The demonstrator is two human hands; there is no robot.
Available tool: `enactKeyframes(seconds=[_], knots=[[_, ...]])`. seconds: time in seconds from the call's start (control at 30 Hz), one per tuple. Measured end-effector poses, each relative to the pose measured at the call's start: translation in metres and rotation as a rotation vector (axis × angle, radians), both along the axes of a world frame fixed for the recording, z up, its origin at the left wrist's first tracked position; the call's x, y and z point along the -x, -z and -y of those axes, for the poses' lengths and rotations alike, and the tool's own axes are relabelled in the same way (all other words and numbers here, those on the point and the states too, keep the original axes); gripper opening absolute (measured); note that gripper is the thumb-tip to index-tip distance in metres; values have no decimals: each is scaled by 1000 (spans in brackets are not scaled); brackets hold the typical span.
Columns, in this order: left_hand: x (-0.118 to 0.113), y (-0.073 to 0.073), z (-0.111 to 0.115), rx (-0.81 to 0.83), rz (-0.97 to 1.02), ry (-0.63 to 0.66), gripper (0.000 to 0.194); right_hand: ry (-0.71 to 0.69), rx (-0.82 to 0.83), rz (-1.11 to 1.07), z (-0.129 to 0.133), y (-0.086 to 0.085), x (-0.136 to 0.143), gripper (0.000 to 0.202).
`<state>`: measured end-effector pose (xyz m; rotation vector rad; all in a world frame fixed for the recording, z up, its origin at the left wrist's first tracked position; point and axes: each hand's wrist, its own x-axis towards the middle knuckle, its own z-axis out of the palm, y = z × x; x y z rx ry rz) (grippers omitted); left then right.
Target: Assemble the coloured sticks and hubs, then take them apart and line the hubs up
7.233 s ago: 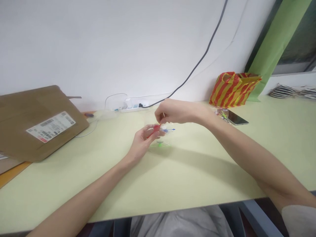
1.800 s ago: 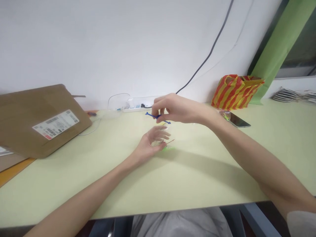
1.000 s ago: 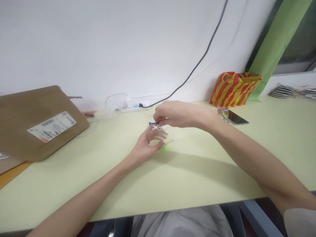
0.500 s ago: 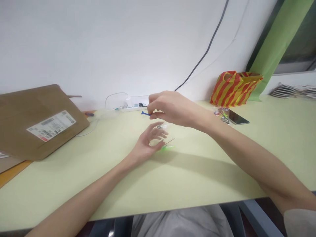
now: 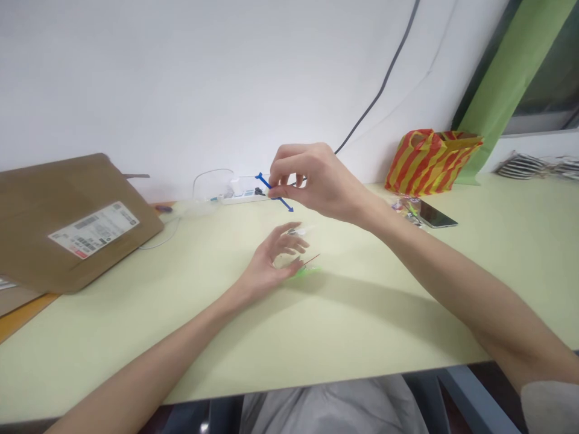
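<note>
My right hand [image 5: 305,181] is raised above the table, pinching a thin blue piece [image 5: 286,205] between thumb and fingertips; the piece slants down to the right. Lower down, my left hand [image 5: 275,259] rests on the pale green table [image 5: 362,325] with its fingers apart and curved. A small clear item [image 5: 301,231] lies by its upper fingers. Beside the left thumb are a thin red stick [image 5: 312,259] and a bright green piece [image 5: 307,271], partly covered by the hand.
A cardboard package [image 5: 67,223] stands at the left. A white power strip [image 5: 246,196] lies along the wall. To the right are a phone [image 5: 436,214], small plastic packets [image 5: 409,210] and a red-and-yellow striped bag [image 5: 434,163].
My right hand has moved up, and the blue piece has turned so that more of it shows. My left hand has stayed in place.
</note>
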<state>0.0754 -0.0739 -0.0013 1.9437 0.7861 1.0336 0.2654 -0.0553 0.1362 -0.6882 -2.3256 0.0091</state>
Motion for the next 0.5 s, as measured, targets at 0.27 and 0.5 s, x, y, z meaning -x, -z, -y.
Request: enactKeyframes(seconds=[0.27, 0.5], knots=[[1, 3, -1, -28, 6, 5, 71, -69, 112, 220, 2, -3, -9, 14], [2, 5, -2, -55, 6, 5, 75, 5, 134, 369, 7, -9, -18, 14]])
